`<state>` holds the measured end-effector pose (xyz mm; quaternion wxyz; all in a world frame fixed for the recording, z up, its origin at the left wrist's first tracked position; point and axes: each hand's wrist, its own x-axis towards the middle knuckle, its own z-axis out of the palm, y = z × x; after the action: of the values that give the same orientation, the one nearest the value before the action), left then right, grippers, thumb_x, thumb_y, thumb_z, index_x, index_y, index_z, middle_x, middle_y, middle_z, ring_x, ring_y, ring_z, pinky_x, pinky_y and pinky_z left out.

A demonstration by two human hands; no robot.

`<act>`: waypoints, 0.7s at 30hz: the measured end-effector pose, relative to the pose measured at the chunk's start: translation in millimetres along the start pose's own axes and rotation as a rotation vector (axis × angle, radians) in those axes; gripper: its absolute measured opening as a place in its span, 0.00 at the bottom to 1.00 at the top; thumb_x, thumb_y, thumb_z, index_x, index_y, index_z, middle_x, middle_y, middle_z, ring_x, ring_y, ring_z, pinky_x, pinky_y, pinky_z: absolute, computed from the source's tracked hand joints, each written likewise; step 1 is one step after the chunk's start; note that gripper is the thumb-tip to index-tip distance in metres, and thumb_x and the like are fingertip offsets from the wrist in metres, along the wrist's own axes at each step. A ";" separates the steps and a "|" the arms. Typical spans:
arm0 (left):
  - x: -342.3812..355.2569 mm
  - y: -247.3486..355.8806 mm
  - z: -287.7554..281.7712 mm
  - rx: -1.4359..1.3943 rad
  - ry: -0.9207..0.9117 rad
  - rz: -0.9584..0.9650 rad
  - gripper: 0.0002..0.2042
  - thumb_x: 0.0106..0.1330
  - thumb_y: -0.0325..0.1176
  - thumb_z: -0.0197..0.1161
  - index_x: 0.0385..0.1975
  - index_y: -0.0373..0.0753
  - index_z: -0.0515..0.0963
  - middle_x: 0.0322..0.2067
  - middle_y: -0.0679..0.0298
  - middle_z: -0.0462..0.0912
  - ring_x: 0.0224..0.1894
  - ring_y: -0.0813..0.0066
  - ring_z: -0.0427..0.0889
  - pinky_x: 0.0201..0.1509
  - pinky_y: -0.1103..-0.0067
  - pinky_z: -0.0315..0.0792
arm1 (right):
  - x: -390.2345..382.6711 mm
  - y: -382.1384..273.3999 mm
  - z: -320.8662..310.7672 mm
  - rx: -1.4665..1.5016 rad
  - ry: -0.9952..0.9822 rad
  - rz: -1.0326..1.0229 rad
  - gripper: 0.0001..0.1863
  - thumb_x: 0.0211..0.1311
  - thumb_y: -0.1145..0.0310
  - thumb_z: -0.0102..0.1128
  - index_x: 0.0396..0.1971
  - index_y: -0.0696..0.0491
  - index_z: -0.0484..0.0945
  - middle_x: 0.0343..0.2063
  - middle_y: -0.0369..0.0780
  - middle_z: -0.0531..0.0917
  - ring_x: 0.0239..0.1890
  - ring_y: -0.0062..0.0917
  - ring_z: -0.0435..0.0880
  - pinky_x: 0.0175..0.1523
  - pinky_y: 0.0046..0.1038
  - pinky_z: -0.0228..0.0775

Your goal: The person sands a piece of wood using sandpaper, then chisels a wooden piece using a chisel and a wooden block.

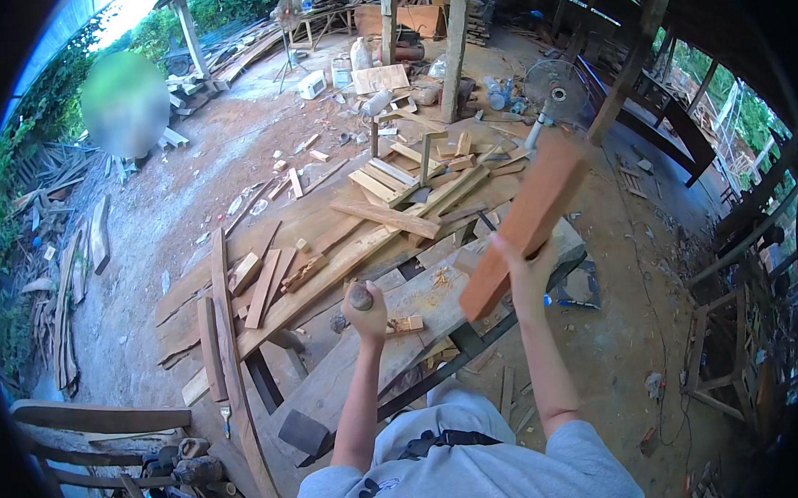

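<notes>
My left hand (367,316) is closed in a fist around a round-ended wooden handle (359,295). The lower part of that tool is hidden by the hand. My right hand (529,259) grips a thick reddish-brown wooden block (530,221), raised and tilted above the bench, its far end smeared by motion. Under both hands runs a thick, worn grey plank (368,362) that serves as a bench top. Next to my left fist, a small pale piece of wood (405,325) with a cut in it lies on the plank. Wood shavings (441,279) are scattered farther along.
Boards and offcuts (267,286) lie just past the plank. A slatted wooden piece (385,180) rests on them. A standing fan (556,93) is at the far right, near posts (456,55). Curved timber (99,417) and a paintbrush (227,420) lie at lower left.
</notes>
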<state>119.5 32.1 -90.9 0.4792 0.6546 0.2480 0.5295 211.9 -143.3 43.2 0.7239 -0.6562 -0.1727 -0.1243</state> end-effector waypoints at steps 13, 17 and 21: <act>4.5 -9.4 -3.3 0.015 -0.002 -0.008 0.12 0.56 0.26 0.56 0.13 0.36 0.64 0.11 0.71 0.63 0.16 0.86 0.59 0.19 0.82 0.55 | 8.7 -8.3 27.6 -0.028 0.222 -0.338 0.27 0.31 0.81 0.62 0.41 0.55 0.70 0.37 0.43 0.74 0.39 0.33 0.75 0.42 0.30 0.67; 1.3 2.3 6.5 -0.037 -0.021 -0.058 0.12 0.54 0.26 0.57 0.13 0.34 0.62 0.11 0.63 0.60 0.17 0.81 0.57 0.19 0.80 0.57 | -7.4 -3.9 40.2 -0.424 -0.528 -0.515 0.27 0.29 0.77 0.65 0.39 0.53 0.72 0.39 0.41 0.72 0.37 0.39 0.73 0.46 0.34 0.66; 8.8 10.9 10.5 -0.124 0.097 0.268 0.10 0.51 0.26 0.59 0.14 0.35 0.65 0.10 0.63 0.64 0.16 0.83 0.62 0.19 0.83 0.60 | 0.9 -12.3 38.8 -0.813 -0.613 -0.896 0.27 0.32 0.80 0.61 0.41 0.53 0.70 0.39 0.41 0.74 0.40 0.36 0.74 0.46 0.33 0.66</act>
<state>130.0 31.0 -77.0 0.4313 0.6247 0.1478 0.6339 204.3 -106.0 57.8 0.2164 -0.7469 -0.5651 -0.2755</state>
